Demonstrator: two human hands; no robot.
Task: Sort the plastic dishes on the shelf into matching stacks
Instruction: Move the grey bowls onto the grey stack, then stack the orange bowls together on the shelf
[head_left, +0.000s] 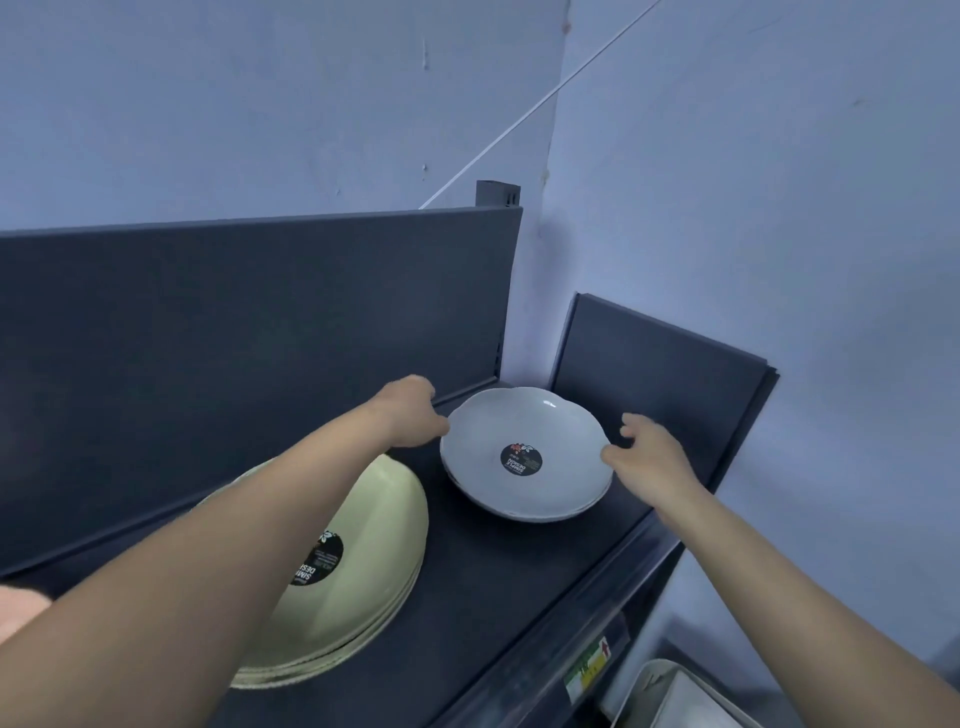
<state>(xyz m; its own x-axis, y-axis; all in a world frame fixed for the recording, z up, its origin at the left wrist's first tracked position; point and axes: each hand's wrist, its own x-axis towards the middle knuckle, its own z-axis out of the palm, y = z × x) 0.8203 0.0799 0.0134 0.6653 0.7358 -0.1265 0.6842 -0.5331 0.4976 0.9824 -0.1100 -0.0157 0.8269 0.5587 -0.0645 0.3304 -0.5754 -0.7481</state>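
While the left hand (410, 415) grips one rim of the top grey dish (524, 441), stacked at the right end of the shelf (493, 577) beside the cream stack (363, 551), the right hand (649, 457) touches the opposite rim, fingers parted; grip undetermined. Advise keeping it level, centred, rims aligned.

The grey plates (545, 415) are plain and pale, with a black sticker (521, 459) carrying white letters and a small red flower mark. The cream plates (374, 519) (a little yellow-green in this light) have a black label (322, 558) with white letters too. The shelf (493, 571) is dark charcoal, the wall (260, 104) pale blue-lilac.
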